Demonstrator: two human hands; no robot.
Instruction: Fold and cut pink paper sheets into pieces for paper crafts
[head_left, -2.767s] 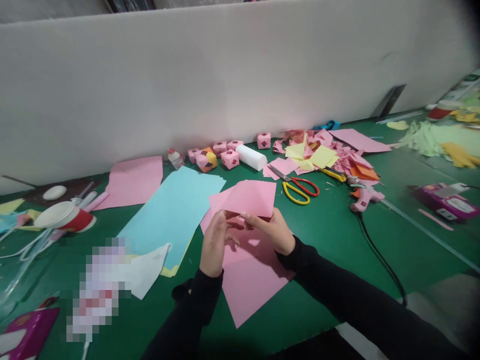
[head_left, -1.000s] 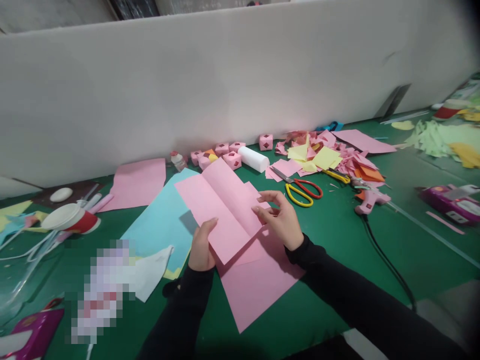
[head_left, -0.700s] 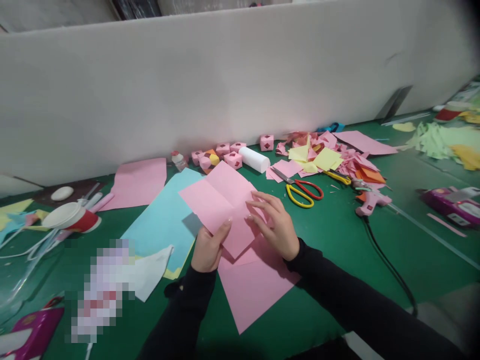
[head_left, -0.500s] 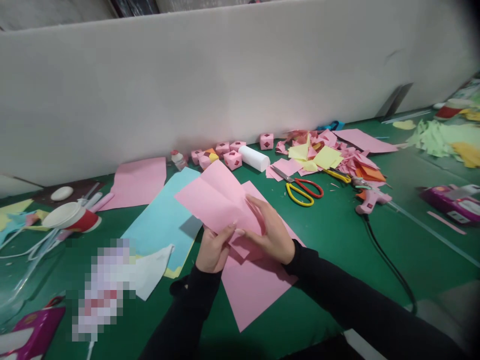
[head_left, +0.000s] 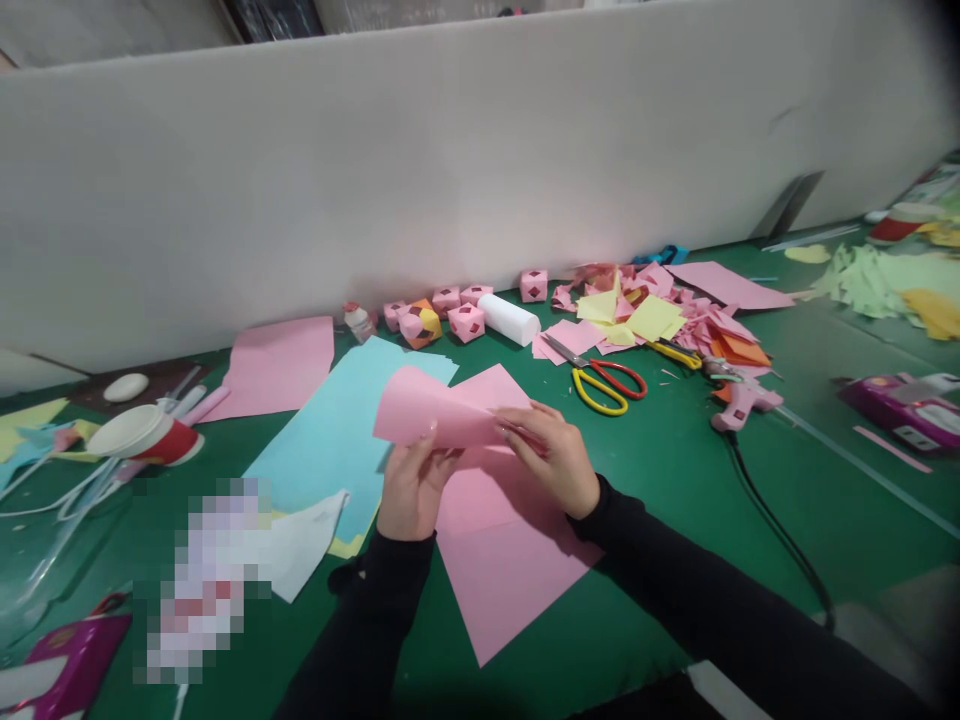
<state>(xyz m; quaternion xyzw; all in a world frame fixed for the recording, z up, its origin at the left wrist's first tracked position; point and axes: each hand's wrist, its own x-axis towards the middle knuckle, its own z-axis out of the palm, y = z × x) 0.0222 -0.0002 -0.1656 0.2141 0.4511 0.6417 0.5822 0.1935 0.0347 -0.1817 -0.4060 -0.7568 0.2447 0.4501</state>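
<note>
A sheet of pink paper [head_left: 439, 405] is bent over into a curve between my two hands, above the table. My left hand [head_left: 412, 485] pinches its lower left side, thumb in front. At its right end my right hand [head_left: 551, 455] grips the paper between thumb and fingers. Beneath them a larger pink sheet [head_left: 502, 580] lies flat with a faint crease across it. Left of the hands is a stack of light blue paper [head_left: 326, 430], partly covered by a white scrap [head_left: 300, 550].
Scissors [head_left: 600, 380], a white roll [head_left: 508, 319] and small pink folded paper cubes [head_left: 466, 322] lie beyond my hands. A pink glue gun [head_left: 746, 400] with a black cord is to the right. A paper cup [head_left: 150, 435] tips over at left. A white partition [head_left: 450, 160] stands behind.
The held pink sheet has gone from spread out to curled over. My right hand has shifted slightly right and now pinches the sheet's right end; my left hand has moved slightly left.
</note>
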